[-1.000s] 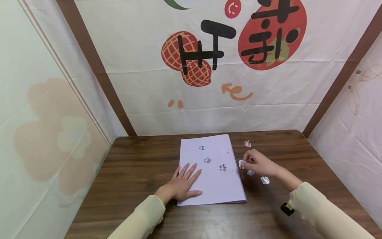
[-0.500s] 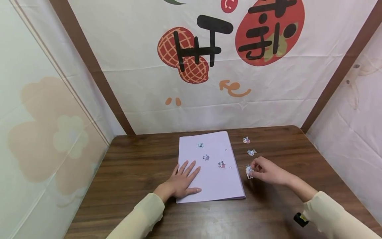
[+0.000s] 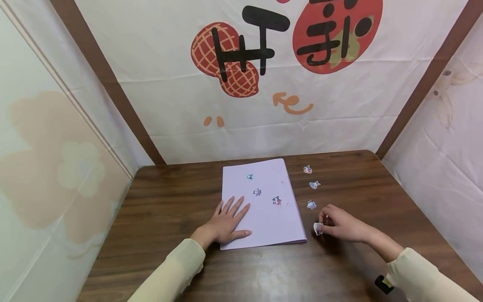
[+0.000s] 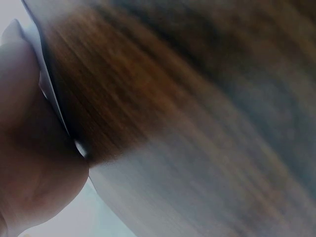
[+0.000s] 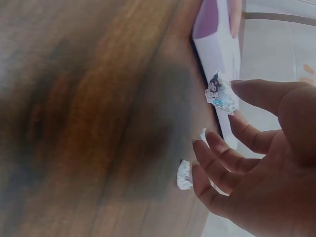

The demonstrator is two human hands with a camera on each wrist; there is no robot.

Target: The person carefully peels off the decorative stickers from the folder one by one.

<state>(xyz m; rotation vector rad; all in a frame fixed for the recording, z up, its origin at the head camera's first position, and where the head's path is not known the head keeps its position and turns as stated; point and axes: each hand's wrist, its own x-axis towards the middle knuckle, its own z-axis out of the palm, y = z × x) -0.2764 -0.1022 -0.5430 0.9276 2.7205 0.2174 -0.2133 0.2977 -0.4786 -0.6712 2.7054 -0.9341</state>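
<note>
My left hand [image 3: 226,224] rests flat with spread fingers on the left part of a pale lilac folder [image 3: 273,226]. Three small character stickers lie on that cover: a teal one [image 3: 250,176], a purple one [image 3: 257,192] and a pinkish one [image 3: 277,200]. To the right of the folder, my right hand [image 3: 343,224] pinches a sticker [image 5: 219,94] between thumb and index finger, just above the table. The other fingers are loosely bent. In the left wrist view, only part of my left hand [image 4: 34,163] shows beside the folder's edge.
Three loose stickers lie in a rough column right of the folder: a far one [image 3: 307,169], a middle one [image 3: 314,184] and a near one [image 3: 311,204]. In the right wrist view, another sticker [image 5: 183,175] lies by the fingertips. A printed curtain [image 3: 271,138] hangs behind the wooden table [image 3: 173,201].
My right hand has moved toward the table's front, away from the folder's edge, a sticker pinched throughout. Loose stickers formerly behind the fingers now show. My left hand stays on the folder.
</note>
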